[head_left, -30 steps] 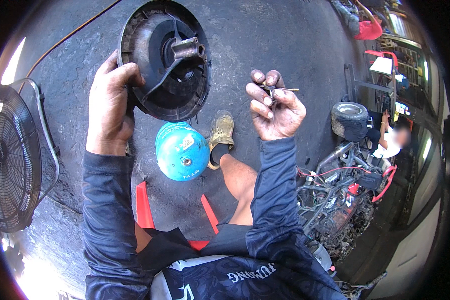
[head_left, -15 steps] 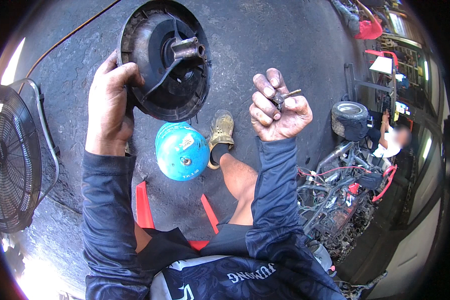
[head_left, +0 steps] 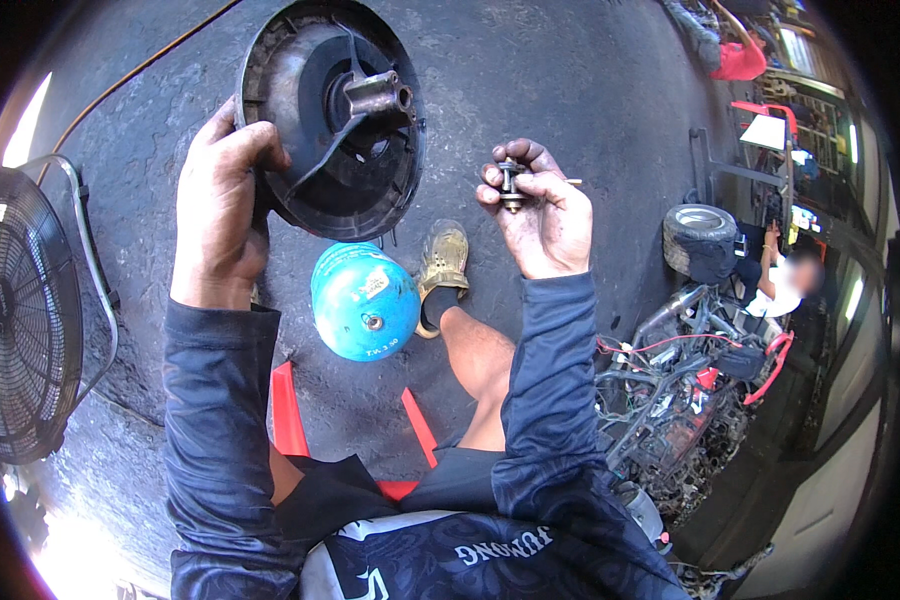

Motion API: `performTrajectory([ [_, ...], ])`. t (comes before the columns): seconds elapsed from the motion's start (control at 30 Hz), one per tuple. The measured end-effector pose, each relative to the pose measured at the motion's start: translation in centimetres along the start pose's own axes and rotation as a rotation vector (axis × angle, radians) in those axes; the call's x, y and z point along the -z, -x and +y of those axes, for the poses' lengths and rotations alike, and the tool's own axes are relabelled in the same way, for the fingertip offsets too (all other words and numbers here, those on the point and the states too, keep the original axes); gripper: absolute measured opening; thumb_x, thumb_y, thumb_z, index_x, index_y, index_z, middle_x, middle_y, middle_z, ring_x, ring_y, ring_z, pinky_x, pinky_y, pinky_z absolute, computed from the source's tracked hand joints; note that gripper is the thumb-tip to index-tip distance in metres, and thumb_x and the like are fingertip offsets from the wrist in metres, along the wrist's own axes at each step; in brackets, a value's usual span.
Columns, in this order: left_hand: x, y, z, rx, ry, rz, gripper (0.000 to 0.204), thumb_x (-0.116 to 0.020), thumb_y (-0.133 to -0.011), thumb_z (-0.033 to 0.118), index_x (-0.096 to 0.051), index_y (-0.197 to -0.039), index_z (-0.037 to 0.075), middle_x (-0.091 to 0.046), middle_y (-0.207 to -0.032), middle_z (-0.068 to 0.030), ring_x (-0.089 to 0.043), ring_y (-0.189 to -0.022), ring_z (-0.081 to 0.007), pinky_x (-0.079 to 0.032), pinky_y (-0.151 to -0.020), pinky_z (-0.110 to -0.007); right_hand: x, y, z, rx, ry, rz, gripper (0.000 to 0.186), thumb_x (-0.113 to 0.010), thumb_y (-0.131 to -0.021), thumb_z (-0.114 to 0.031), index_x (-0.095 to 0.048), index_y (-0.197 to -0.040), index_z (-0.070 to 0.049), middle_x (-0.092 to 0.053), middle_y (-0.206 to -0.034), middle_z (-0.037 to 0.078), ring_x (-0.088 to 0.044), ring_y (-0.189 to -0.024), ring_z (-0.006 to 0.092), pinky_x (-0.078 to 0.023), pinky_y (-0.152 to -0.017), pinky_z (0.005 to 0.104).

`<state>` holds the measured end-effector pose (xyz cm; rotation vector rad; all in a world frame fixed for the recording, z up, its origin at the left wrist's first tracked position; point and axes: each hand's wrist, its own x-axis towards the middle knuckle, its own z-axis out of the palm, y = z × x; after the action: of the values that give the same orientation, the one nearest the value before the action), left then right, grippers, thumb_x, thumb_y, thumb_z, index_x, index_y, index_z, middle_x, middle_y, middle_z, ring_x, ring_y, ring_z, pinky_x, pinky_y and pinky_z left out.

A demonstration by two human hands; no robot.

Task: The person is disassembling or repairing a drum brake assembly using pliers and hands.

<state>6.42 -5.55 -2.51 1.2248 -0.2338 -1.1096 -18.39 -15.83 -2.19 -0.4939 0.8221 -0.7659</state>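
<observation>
My left hand (head_left: 225,195) grips the rim of a round black dish-shaped part (head_left: 390,180) with ribs inside. A metal sleeve (head_left: 378,97) with a bored end stands out from its middle. To the right and apart from it, my right hand (head_left: 542,215) pinches a small spool-shaped metal piece (head_left: 510,185) between thumb and fingers. A thin light-coloured rod (head_left: 573,181) sticks out beside that thumb; its other end is hidden in the hand. Below the black part stands a blue rounded tank (head_left: 365,305) on the floor, near my shoe (head_left: 442,258).
A black fan (head_left: 22,315) stands at the left. Red legs (head_left: 288,410) show between my knees. At the right are a wheel (head_left: 700,240) and a heap of wires and machine parts (head_left: 670,400). Another person (head_left: 775,290) is beyond them.
My right hand has moved slightly left and turned, so the spool-shaped piece now stands upright at the fingertips. The left hand and the black part have hardly moved.
</observation>
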Motion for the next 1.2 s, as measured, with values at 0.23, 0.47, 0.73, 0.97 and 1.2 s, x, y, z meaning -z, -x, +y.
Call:
performTrajectory([
  [0.23,-0.2,0.1,-0.1,-0.004,0.007,-0.011,0.020,-0.053,-0.076,0.005,-0.060,-0.095,0.002,-0.055,-0.071,0.0000,-0.050,-0.061,-0.0086,-0.042,-0.059,-0.021,0.5,0.1,-0.1,-0.049,0.067,0.039,0.033,-0.049,-0.070,0.010,-0.053,-0.102,0.000,-0.054,-0.097,0.013,-0.053,-0.083,0.0214,-0.046,-0.069,0.0322],
  [0.47,0.3,0.0,0.2,-0.001,0.035,0.047,0.016,-0.053,-0.076,0.005,-0.059,-0.090,0.002,-0.056,-0.073,-0.0010,-0.051,-0.063,-0.0092,-0.042,-0.059,-0.021,0.8,-0.3,0.4,-0.016,0.089,0.072,0.032,-0.052,-0.074,0.013,-0.054,-0.102,-0.002,-0.055,-0.096,0.012,-0.055,-0.082,0.0204,-0.048,-0.071,0.0318],
  [0.73,3.7,-1.8,1.9,-0.015,0.167,0.244,0.002,-0.054,-0.076,0.003,-0.056,-0.077,0.004,-0.059,-0.073,-0.0055,-0.061,-0.058,-0.0156,-0.055,-0.054,-0.026,11.9,-5.2,8.4,-0.204,0.397,0.424,0.020,-0.065,-0.077,0.005,-0.056,-0.091,-0.005,-0.061,-0.077,0.007,-0.061,-0.062,0.0180,-0.055,-0.061,0.0320],
  [0.97,6.4,-1.8,3.6,-0.008,0.314,0.289,0.010,-0.053,-0.073,0.000,-0.055,-0.082,0.002,-0.063,-0.082,-0.0099,-0.065,-0.070,-0.0243,-0.057,-0.069,-0.041,18.3,-10.6,20.3,-0.426,0.613,0.616,0.009,-0.059,-0.081,-0.001,-0.058,-0.089,-0.004,-0.060,-0.076,0.006,-0.060,-0.066,0.0177,-0.056,-0.056,0.0348],
  [1.2,6.6,-2.9,4.2,-0.030,0.451,0.295,0.009,-0.051,-0.074,-0.001,-0.055,-0.083,-0.001,-0.063,-0.082,-0.0118,-0.063,-0.076,-0.0256,-0.054,-0.079,-0.043,15.3,-19.3,26.9,-0.425,0.381,0.518,0.015,-0.055,-0.084,-0.001,-0.054,-0.100,0.000,-0.057,-0.089,0.012,-0.061,-0.076,0.0259,-0.059,-0.069,0.0430],
])
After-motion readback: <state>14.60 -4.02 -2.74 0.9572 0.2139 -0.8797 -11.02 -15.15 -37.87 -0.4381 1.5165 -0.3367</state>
